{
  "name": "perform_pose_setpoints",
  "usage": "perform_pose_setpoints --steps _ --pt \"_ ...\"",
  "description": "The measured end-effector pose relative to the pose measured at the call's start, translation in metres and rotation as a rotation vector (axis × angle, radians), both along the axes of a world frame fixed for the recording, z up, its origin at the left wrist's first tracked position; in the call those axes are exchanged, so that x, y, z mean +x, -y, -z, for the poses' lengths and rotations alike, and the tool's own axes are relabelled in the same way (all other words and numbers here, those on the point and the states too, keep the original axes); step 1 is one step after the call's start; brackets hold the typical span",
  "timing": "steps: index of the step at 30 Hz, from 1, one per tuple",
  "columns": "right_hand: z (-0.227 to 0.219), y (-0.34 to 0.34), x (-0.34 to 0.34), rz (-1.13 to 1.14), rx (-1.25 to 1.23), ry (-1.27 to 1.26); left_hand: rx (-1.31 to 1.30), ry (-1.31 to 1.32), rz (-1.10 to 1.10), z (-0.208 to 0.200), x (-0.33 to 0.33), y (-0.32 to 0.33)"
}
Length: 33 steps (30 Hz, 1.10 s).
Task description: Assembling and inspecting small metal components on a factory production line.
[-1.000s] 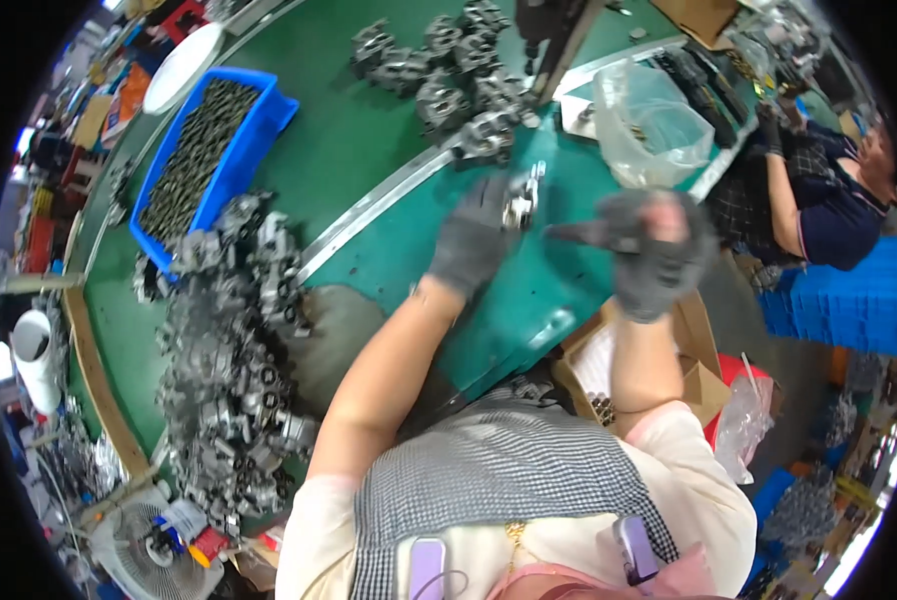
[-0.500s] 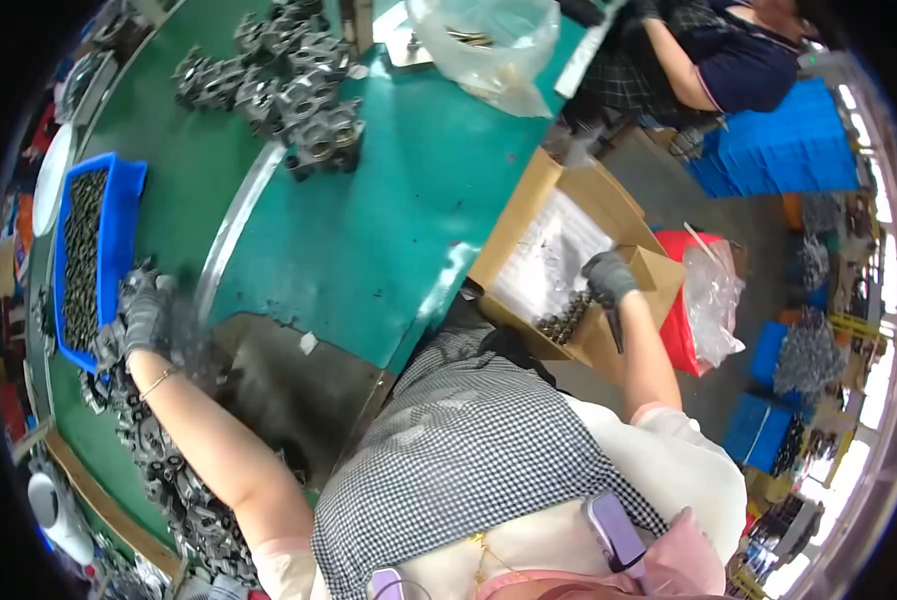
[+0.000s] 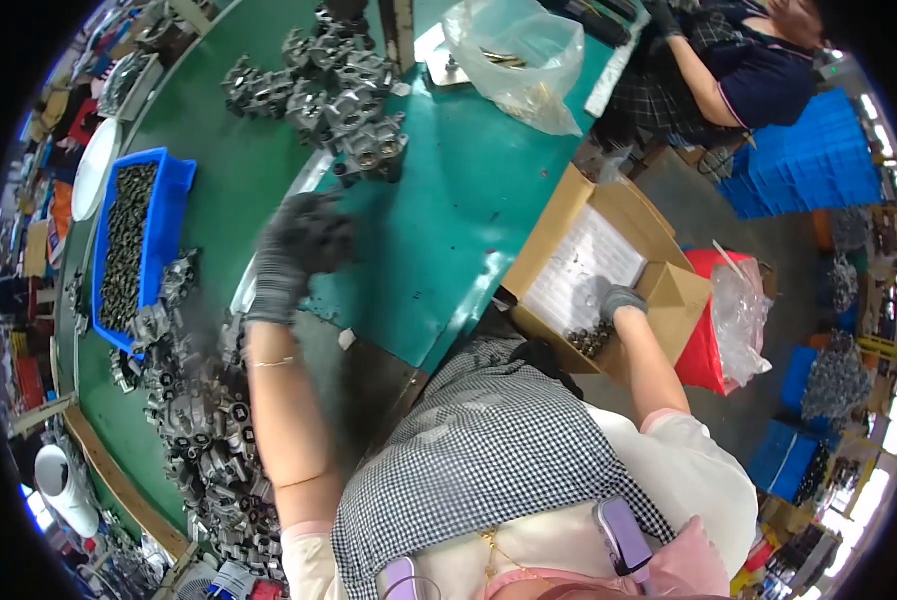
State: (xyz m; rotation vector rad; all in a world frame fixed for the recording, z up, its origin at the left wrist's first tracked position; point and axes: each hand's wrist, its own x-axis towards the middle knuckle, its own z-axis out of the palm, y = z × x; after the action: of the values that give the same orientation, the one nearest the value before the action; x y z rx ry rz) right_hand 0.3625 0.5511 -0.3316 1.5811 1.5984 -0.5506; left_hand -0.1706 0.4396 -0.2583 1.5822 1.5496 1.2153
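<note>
My left hand (image 3: 294, 250), in a grey glove with dark fingers, is over the metal strip along the green table (image 3: 449, 210). Its fingers look curled round a dark lumpy thing, too blurred to name. My gloved right hand (image 3: 624, 302) is down inside an open cardboard box (image 3: 691, 300), with bent fingers beside small dark metal parts (image 3: 591, 340). Its fingertips are partly hidden, so what they pinch does not show. Grey metal castings (image 3: 204, 430) lie heaped left of my left forearm; another heap of castings (image 3: 344, 95) is beyond that hand.
A blue tray (image 3: 174, 200) of small parts stands at the left. At the back are a clear plastic bag (image 3: 519, 60) and a co-worker (image 3: 739, 80). Blue crates (image 3: 809, 155) are stacked at the right. A red bag (image 3: 704, 340) is beside the box.
My left hand has moved right, away from the castings beside the blue tray, to over the metal strip. My right hand has reached lower in the box, nearer the small parts. The view has shifted slightly.
</note>
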Motion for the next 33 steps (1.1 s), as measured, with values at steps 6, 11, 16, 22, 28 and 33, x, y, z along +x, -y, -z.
perform_pose_setpoints --steps 6,11,16,22,28,33 --pt "-0.033 -0.005 -0.019 -0.027 -0.063 -0.009 0.108 0.021 -0.292 0.000 0.103 -0.034" --pt "0.019 -0.004 0.003 0.063 0.130 0.041 0.163 -0.173 -0.298 0.016 0.099 -0.039" --pt "0.013 -0.022 0.005 -0.039 0.166 0.126 0.004 -0.433 -0.293 -0.002 0.105 -0.028" --pt "-0.133 -0.057 -0.124 -0.242 0.387 -0.406 0.105 -0.432 -0.208 0.002 0.096 -0.029" --pt "-0.165 -0.033 -0.278 -0.602 0.384 -0.722 0.074 -0.338 -0.230 -0.004 0.106 -0.039" --pt "-0.159 -0.032 -0.332 -0.484 0.344 -0.695 0.058 -0.257 -0.259 -0.008 0.106 -0.035"
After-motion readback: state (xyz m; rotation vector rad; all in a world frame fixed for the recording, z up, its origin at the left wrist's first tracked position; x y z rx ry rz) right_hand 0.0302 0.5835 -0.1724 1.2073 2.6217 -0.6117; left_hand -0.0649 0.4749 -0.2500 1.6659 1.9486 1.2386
